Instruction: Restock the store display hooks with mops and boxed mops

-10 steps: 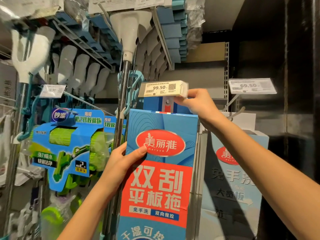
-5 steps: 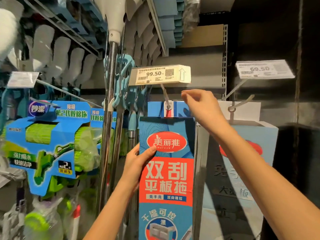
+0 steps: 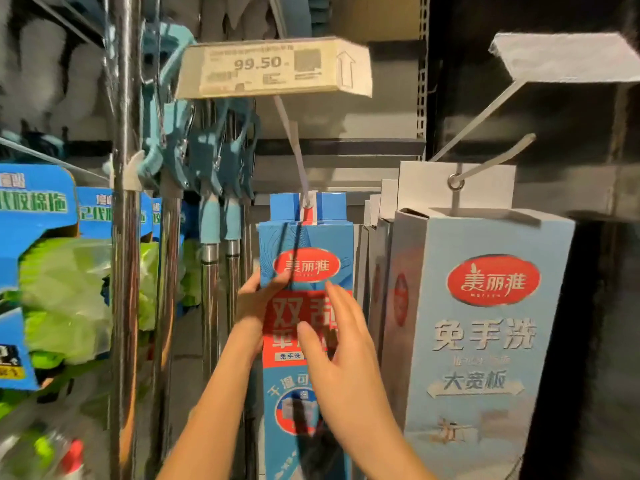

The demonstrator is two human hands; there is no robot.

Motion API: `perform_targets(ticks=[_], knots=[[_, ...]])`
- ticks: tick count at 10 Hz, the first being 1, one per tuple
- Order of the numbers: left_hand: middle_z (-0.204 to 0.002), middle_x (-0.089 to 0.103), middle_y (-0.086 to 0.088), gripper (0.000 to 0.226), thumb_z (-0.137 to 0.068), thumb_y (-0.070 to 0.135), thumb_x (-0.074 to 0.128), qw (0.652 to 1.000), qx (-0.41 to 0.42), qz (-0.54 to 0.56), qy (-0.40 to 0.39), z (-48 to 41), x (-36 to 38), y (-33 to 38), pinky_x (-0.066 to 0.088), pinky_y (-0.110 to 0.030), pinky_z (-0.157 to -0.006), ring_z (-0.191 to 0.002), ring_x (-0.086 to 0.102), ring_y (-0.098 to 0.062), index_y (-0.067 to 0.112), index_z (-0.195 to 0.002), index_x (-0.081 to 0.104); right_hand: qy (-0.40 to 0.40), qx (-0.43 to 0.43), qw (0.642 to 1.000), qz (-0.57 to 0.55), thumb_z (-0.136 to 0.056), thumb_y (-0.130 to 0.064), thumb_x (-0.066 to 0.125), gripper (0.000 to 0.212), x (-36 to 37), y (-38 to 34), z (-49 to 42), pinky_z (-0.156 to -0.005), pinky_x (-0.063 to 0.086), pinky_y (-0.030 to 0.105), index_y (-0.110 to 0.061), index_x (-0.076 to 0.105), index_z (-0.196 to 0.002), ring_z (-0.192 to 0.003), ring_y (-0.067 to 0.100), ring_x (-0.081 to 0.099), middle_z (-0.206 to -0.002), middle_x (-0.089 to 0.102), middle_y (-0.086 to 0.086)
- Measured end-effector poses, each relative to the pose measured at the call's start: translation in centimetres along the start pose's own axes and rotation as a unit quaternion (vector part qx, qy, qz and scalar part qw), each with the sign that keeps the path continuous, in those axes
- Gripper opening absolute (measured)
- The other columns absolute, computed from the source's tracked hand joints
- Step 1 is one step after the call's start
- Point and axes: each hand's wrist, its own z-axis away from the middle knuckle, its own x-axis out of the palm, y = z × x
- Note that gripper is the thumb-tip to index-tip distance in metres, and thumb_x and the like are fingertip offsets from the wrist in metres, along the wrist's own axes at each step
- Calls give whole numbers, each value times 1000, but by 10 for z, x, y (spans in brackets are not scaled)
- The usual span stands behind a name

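On my feed the blue boxed mop point(image 3: 306, 237) hangs by its tab on the hook point(image 3: 294, 150) under the 99.50 price tag point(image 3: 273, 67). The left hand point(image 3: 254, 306) grips the box's left edge, thumb on the front. The right hand point(image 3: 343, 348) is flat over the red label, fingers straight; can't tell if it touches. A pale boxed mop point(image 3: 481, 323) hangs just to the right, chrome mop poles point(image 3: 123, 271) to the left.
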Motion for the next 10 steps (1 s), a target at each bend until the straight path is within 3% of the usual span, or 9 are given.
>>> perform_targets(ticks=[1, 2, 3, 4, 6, 7, 8, 9, 10], knots=[[-86, 75, -3, 19, -90, 11, 57, 1000, 8, -19, -14, -16, -3, -12, 58, -31, -62, -73, 72, -18, 14, -107, 65, 11, 71, 997, -1, -97, -26, 49, 66, 19, 39, -6, -111, 14, 6, -26, 12, -152, -142, -1, 14, -157, 9, -15], [-99, 74, -9, 27, -90, 15, 58, 998, 12, -39, -43, -29, -12, -22, 57, -30, -65, -82, 72, -20, 10, -116, 61, 48, 137, 989, 0, -95, -24, 52, 69, 34, 79, -15, -118, 20, 33, -21, 14, -152, -144, 12, 18, -158, 16, -3], [-102, 71, -11, 37, -85, 19, 59, 997, 19, -42, -55, -41, -24, -30, 58, -40, -74, -85, 71, -23, 7, -121, 57, 63, 206, 976, -36, -93, -25, 55, 70, 52, 108, -16, -115, 29, 41, -22, 15, -152, -141, 17, 28, -155, 26, 1], [-102, 71, -10, 40, -88, 18, 56, 997, 17, -35, -74, -43, -30, -36, 57, -36, -72, -88, 70, -24, 4, -126, 53, 91, 263, 957, -82, -93, -24, 56, 73, 70, 130, -11, -113, 32, 43, -26, 13, -152, -139, 19, 35, -154, 32, 1], [-101, 72, -9, 32, -92, 17, 52, 997, 11, -5, -78, -45, -27, -43, 57, -34, -68, -87, 71, -24, 10, -124, 55, 95, 311, 943, -65, -93, -17, 57, 73, 80, 147, 5, -116, 27, 38, -20, 13, -152, -140, 16, 33, -155, 28, -2], [-107, 69, -13, 32, -94, 22, 53, 998, 1, -10, -61, -42, -32, -51, 56, -44, -77, -92, 69, -29, 16, -125, 56, 87, 311, 945, -57, -92, -14, 59, 75, 77, 146, 15, -116, 26, 34, -20, 13, -150, -140, 17, 33, -156, 27, 0], [-131, 59, -8, 51, -92, 29, 58, 998, -25, -37, 32, -36, -37, -54, 48, -46, -97, -113, 61, -27, 27, -141, 42, 43, 313, 946, -75, -94, -8, 55, 67, 73, 137, 33, -103, 42, 25, -26, 18, -146, -124, 12, 51, -148, 37, -2], [-146, 39, 0, 62, -92, 28, 56, 995, -4, -49, 81, 4, -30, -56, 37, -37, -106, -129, 45, -19, 21, -147, 28, -5, 280, 958, -60, -92, -23, 57, 62, 65, 119, 69, -98, 48, 25, -39, 25, -144, -115, 3, 55, -140, 46, -10], [-136, 46, 8, 52, -96, 20, 51, 993, 25, -90, 73, 64, -16, -49, 39, -21, -95, -124, 47, -7, 20, -144, 32, -48, 255, 964, -58, -93, -22, 56, 55, 51, 97, 102, -102, 41, 18, -39, 30, -139, -119, 1, 49, -137, 48, -12]])
